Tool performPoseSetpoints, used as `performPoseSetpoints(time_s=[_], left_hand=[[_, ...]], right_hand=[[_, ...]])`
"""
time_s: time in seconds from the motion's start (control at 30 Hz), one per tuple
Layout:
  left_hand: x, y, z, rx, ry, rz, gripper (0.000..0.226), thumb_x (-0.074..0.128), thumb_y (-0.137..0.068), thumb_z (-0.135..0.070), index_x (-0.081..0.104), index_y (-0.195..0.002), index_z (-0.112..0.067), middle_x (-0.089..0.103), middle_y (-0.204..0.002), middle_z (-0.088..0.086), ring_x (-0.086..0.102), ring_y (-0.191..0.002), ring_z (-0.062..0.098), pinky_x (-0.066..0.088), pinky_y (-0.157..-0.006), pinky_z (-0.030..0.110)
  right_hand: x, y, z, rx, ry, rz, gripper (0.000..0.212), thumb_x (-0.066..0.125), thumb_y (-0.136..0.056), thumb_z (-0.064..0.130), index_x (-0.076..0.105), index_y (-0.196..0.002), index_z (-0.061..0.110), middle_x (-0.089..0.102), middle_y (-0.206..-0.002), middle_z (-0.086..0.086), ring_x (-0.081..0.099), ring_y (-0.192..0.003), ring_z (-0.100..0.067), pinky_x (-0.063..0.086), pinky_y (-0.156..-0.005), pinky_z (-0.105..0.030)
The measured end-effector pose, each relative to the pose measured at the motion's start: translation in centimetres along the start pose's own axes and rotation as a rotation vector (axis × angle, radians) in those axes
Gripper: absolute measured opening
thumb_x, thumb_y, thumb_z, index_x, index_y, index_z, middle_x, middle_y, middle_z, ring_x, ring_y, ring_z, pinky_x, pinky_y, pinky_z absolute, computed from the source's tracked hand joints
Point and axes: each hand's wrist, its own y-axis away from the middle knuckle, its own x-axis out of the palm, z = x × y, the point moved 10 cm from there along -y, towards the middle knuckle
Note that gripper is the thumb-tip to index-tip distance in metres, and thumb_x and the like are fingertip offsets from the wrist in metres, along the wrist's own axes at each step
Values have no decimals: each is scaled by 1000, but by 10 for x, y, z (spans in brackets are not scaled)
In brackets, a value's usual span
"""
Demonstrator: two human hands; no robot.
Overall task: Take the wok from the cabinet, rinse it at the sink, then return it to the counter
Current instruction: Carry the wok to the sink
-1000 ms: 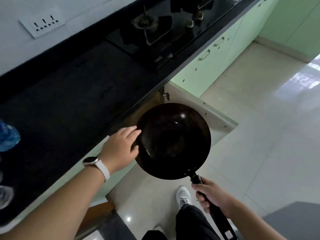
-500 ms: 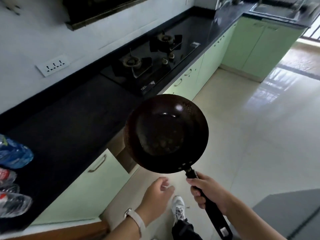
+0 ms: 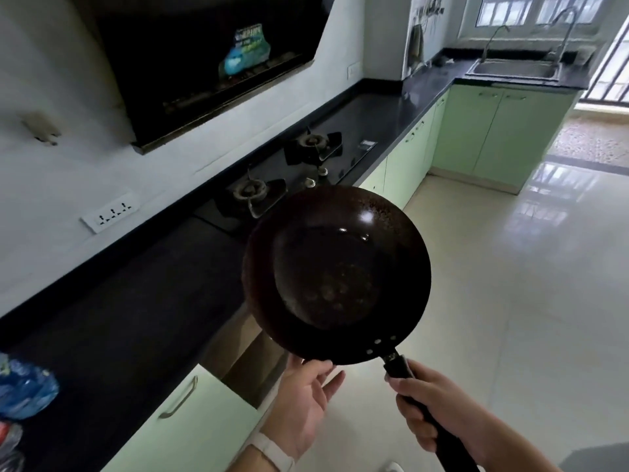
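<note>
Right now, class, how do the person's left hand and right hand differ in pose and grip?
The right hand grips the black handle of the dark round metal wok; the left hand holds nothing. The left hand's fingers are relaxed, palm up; the right hand's are curled. The left wrist wears a white band; the right wrist shows none. Both are near the wok.

A home kitchen: a gas hob (image 3: 289,175) is sitting under a range hood (image 3: 204,56), a sink (image 3: 514,68) lying above green cabinets (image 3: 503,131).
</note>
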Motion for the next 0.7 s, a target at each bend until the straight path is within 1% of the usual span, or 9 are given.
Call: performPoseSetpoints(time_s=[0.07, 0.13, 0.17, 0.27, 0.4, 0.5, 0.57, 0.63, 0.7], left_hand=[[21, -13, -8, 11, 25, -28, 43, 52, -92, 12, 61, -126, -14, 75, -110, 11, 68, -103, 28, 53, -89, 45], [42, -26, -21, 42, 47, -53, 46, 54, -91, 12, 61, -127, -15, 76, -106, 10, 69, -98, 27, 54, -87, 44], [51, -34, -27, 61, 52, -62, 49, 56, -90, 12, 60, -129, -18, 76, -109, 10, 70, -100, 28, 54, -88, 44], [78, -54, -40, 113, 37, -68, 58, 58, -91, 9, 59, -134, -29, 73, -124, 7, 68, -114, 30, 52, -95, 45], [113, -76, -47, 147, 10, -71, 56, 56, -91, 12, 60, -132, -26, 72, -124, 7, 68, -113, 30, 54, -86, 38], [142, -94, -42, 143, -45, -25, 47, 53, -92, 13, 63, -122, -22, 72, -116, 10, 69, -101, 26, 55, -76, 33], [157, -112, -37, 116, -41, 11, 47, 52, -91, 14, 64, -123, -19, 73, -114, 13, 71, -96, 26, 59, -72, 33], [173, -131, -31, 77, -35, 47, 48, 53, -89, 14, 63, -126, -16, 73, -112, 15, 72, -92, 27, 62, -72, 35], [192, -151, -21, 24, -35, 82, 47, 53, -88, 14, 64, -123, -16, 74, -103, 12, 72, -85, 24, 62, -73, 35]], right_hand=[[-18, -4, 19, -19, 8, 7, 3, 50, -101, 8, 48, -102, 6, 37, -56, -7, 30, -37, -15, 31, -37, -21], [-37, -8, 37, -34, 8, 10, 2, 50, -101, 8, 48, -102, 7, 37, -55, -7, 30, -37, -15, 31, -36, -20], [-46, -10, 46, -38, 7, 10, 2, 50, -101, 8, 48, -102, 7, 38, -55, -7, 30, -36, -15, 32, -36, -20], [-72, -8, 66, -50, 16, 4, 3, 50, -101, 8, 47, -102, 8, 38, -56, -6, 31, -36, -15, 33, -36, -21], [-106, -3, 83, -63, 19, -29, 3, 51, -101, 10, 48, -101, 9, 41, -56, -5, 33, -37, -16, 33, -36, -21], [-131, -1, 90, -53, -8, -74, 2, 50, -100, 8, 48, -100, 9, 40, -55, -5, 32, -37, -15, 32, -37, -19], [-148, -2, 92, -39, -43, -101, 2, 49, -101, 8, 48, -100, 9, 39, -56, -6, 32, -37, -15, 32, -37, -18], [-166, -4, 95, -20, -77, -131, 2, 50, -101, 8, 48, -100, 9, 38, -56, -6, 32, -37, -15, 33, -37, -18], [-187, -8, 99, -7, -105, -162, 2, 50, -102, 9, 48, -102, 9, 38, -56, -6, 31, -37, -14, 32, -38, -18]])
